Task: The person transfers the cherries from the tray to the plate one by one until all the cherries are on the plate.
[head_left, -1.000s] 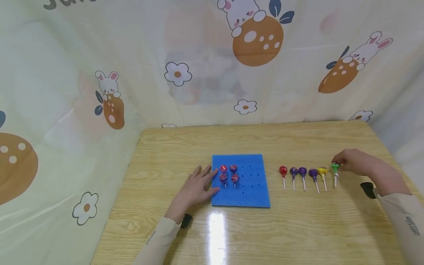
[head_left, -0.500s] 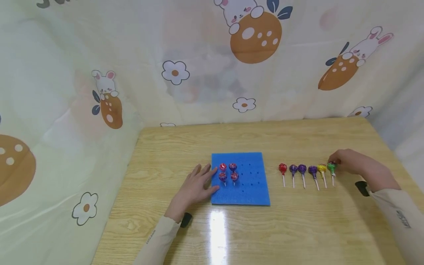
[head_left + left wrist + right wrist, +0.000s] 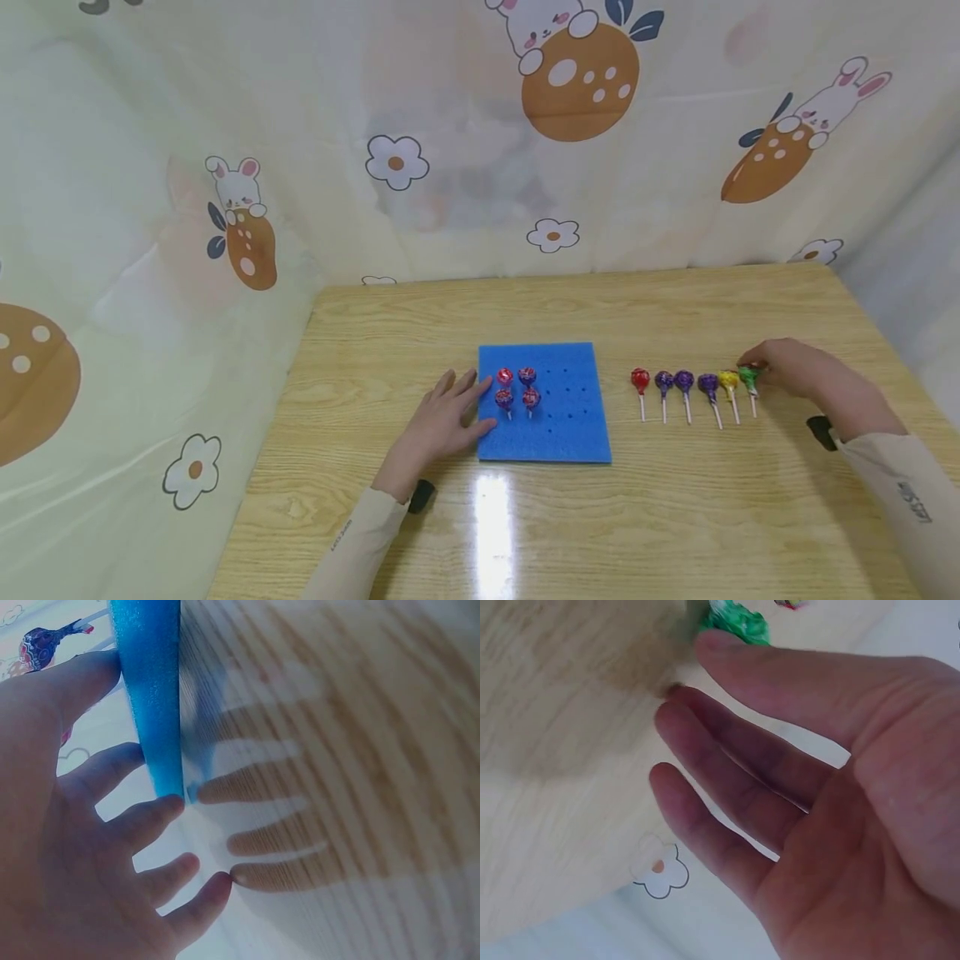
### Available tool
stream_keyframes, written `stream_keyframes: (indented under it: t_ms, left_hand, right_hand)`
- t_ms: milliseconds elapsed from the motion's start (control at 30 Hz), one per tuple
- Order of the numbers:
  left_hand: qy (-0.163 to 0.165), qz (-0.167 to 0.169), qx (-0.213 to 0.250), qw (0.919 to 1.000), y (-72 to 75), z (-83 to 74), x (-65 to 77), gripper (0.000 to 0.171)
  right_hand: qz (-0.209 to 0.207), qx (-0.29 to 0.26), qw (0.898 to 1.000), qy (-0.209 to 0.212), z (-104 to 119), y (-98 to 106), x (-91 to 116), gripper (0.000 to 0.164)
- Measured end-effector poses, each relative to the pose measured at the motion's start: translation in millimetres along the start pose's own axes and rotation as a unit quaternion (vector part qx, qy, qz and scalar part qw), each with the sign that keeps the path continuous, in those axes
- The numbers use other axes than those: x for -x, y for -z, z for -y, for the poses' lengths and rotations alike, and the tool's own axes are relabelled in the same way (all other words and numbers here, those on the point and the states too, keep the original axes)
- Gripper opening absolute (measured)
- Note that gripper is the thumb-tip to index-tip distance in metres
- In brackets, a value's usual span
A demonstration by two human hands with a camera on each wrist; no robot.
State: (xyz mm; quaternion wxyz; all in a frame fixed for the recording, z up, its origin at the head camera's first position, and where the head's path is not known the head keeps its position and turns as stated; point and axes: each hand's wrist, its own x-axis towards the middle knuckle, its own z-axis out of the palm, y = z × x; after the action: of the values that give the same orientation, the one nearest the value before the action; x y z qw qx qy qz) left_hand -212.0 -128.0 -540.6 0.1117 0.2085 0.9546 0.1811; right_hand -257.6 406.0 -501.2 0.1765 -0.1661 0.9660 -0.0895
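In the head view my left hand (image 3: 441, 423) lies at the left edge of a blue foam board (image 3: 562, 446), fingers spread and touching it. Several lollipops, including a red-wrapped one (image 3: 531, 398), stand stuck in the board's left half; small holes dot its right part. My right hand (image 3: 806, 379) is at the right end of a lollipop row, pinching the head of a green lollipop (image 3: 748, 377). In the right wrist view the thumb meets the green wrapper (image 3: 742, 624); the index finger is hidden and the other fingers extend loosely.
Left of the green lollipop lie a yellow lollipop (image 3: 729, 381), several purple lollipops (image 3: 684, 381) and a red lollipop (image 3: 640, 381), sticks toward me. All rest on a wooden table (image 3: 637, 517). A patterned curtain (image 3: 465, 208) hangs behind and at the left.
My right hand has shifted left with the green lollipop, bringing it close beside the yellow one. The left hand stays at the board's edge.
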Motion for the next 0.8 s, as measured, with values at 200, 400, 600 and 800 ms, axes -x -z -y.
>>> stream_keyframes:
  t_ms: [200,400,600,800]
  left_hand:
    - [0.0,0.002,0.0,1.0,-0.7,0.6,-0.6,0.071]
    - [-0.001,0.001,0.002,1.0,-1.0,0.7,-0.7,0.071]
    - [0.0,0.001,0.0,1.0,-1.6,0.9,-1.1,0.07]
    - [0.001,0.001,-0.001,1.0,-1.6,1.1,-1.2,0.071]
  right_hand:
    - [-0.013,0.012,1.0,0.002,5.7,-3.2,2.7,0.03]
    - [-0.021,0.016,1.0,0.006,4.2,-4.0,3.0,0.034]
    - [-0.022,0.01,1.0,0.008,3.9,-0.6,3.9,0.04]
    - [-0.02,0.002,1.0,0.005,2.2,6.1,6.1,0.047]
